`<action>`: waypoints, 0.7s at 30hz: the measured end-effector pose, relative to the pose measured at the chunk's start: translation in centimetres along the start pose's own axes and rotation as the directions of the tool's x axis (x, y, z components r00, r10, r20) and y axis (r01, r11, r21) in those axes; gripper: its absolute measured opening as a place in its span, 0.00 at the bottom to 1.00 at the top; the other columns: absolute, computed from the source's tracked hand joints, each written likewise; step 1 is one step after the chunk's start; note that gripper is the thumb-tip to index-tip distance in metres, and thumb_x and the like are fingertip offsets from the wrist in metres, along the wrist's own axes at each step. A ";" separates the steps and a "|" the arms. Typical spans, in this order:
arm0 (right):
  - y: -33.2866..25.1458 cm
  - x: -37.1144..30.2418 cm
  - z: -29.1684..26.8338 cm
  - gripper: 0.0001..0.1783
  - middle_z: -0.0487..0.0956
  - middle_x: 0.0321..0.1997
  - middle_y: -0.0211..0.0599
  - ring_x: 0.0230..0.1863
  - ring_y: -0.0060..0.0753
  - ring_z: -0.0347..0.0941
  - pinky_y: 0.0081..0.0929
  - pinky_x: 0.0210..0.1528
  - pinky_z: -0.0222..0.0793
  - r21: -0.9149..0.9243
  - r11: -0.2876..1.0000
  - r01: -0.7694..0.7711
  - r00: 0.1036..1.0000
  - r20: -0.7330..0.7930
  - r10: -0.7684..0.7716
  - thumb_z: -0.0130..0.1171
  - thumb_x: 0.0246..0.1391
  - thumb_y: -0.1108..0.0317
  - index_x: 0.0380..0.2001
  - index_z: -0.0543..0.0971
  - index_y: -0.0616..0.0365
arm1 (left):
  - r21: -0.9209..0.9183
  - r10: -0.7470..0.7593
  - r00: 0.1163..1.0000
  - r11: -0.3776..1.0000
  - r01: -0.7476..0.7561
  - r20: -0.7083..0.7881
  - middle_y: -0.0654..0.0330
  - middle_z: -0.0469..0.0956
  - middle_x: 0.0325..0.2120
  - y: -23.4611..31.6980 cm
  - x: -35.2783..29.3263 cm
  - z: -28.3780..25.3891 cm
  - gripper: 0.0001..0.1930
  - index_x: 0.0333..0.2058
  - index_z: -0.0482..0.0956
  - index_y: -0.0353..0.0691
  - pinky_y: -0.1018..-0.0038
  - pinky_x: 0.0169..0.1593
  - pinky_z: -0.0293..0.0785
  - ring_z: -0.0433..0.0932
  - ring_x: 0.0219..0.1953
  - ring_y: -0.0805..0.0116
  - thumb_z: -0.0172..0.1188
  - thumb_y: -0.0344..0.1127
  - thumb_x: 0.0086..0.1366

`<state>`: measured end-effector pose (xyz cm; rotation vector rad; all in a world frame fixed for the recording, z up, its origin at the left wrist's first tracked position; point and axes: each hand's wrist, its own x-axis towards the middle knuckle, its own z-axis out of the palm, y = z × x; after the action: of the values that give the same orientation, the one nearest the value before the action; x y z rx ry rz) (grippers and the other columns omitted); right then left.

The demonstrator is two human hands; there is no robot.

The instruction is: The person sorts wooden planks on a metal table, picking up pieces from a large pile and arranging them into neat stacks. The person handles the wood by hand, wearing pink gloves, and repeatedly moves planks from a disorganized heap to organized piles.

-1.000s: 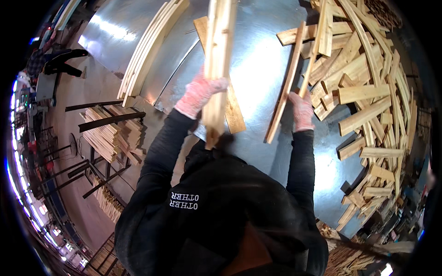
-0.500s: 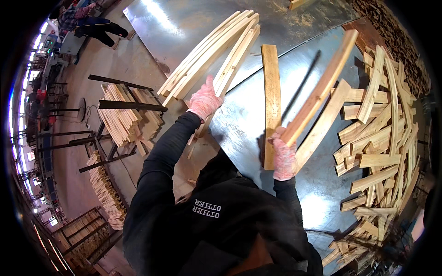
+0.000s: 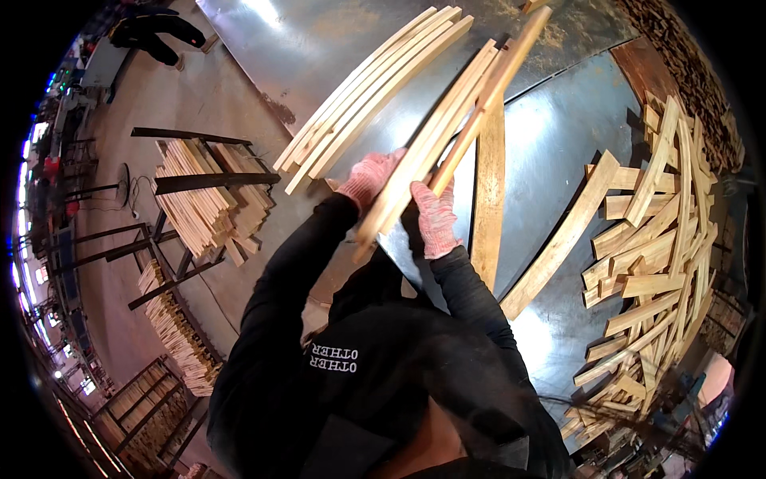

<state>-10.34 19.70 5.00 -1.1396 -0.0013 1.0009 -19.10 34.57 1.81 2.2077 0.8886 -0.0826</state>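
My left hand (image 3: 372, 180), in a pink-and-white knit glove, is closed round a small bundle of curved wooden slats (image 3: 423, 144) tilted over the table's edge. Just right of it, my right hand (image 3: 436, 219), gloved alike, grips a single curved slat (image 3: 517, 56); this slat lies alongside the bundle and slightly across its far end. Beyond my left hand, a row of curved slats (image 3: 379, 88) stands side by side on the metal table (image 3: 550, 152). One broad slat (image 3: 489, 191) lies partly beneath the held slat. A further curved slat (image 3: 561, 237) rests to its right.
A loose heap of wooden slats (image 3: 646, 263) covers the table's right side. To the left, dark metal racks (image 3: 215, 184) hold stacked slats (image 3: 187, 199) above the floor. At the far left stands another person (image 3: 159, 33) in dark trousers.
My right hand has brought its slat leftward to the bundle in my left hand. That bundle has shifted right, apart from the row. The broad slat and its right neighbour now lie uncovered farther apart.
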 end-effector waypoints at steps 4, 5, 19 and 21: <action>3.1 3.1 1.7 0.43 0.73 0.51 0.36 0.48 0.28 0.73 0.23 0.50 0.74 0.101 0.982 -0.158 0.986 0.077 0.150 0.60 0.57 0.78 0.71 0.51 0.55 | 0.300 -0.158 0.981 0.936 0.184 -0.110 0.48 0.83 0.41 2.0 -0.6 -6.5 0.28 0.50 0.80 0.37 0.64 0.49 0.75 0.82 0.44 0.55 0.53 0.58 0.69; 5.0 4.8 1.7 0.44 0.73 0.51 0.36 0.47 0.26 0.73 0.23 0.49 0.74 -0.039 0.987 -0.158 0.979 0.127 0.162 0.60 0.56 0.79 0.71 0.50 0.56 | 0.412 0.072 0.941 0.908 0.075 -0.331 0.48 0.83 0.43 0.7 -0.9 -7.5 0.28 0.50 0.80 0.37 0.64 0.52 0.74 0.81 0.47 0.54 0.52 0.58 0.70; 5.0 5.7 9.4 0.44 0.74 0.48 0.37 0.43 0.26 0.72 0.21 0.43 0.73 -0.166 0.986 -0.008 0.986 0.164 0.036 0.58 0.65 0.65 0.72 0.42 0.61 | 0.604 0.097 0.933 0.785 0.142 -0.346 0.35 0.60 0.63 -5.1 0.2 -11.3 0.59 0.70 0.54 0.38 0.53 0.57 0.72 0.73 0.55 0.41 0.70 0.64 0.45; 3.8 2.2 9.8 0.42 0.74 0.46 0.35 0.42 0.25 0.72 0.21 0.43 0.73 -0.361 0.924 -0.125 0.992 -0.029 0.123 0.56 0.67 0.60 0.72 0.45 0.62 | 0.553 0.050 0.952 0.823 0.132 -0.301 0.35 0.61 0.62 -3.9 0.4 -12.2 0.59 0.69 0.55 0.38 0.53 0.57 0.72 0.72 0.56 0.41 0.71 0.64 0.44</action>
<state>-16.18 28.72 5.64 -1.4952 -0.1153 1.1400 -23.71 44.76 8.11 2.8141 1.2017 -0.0302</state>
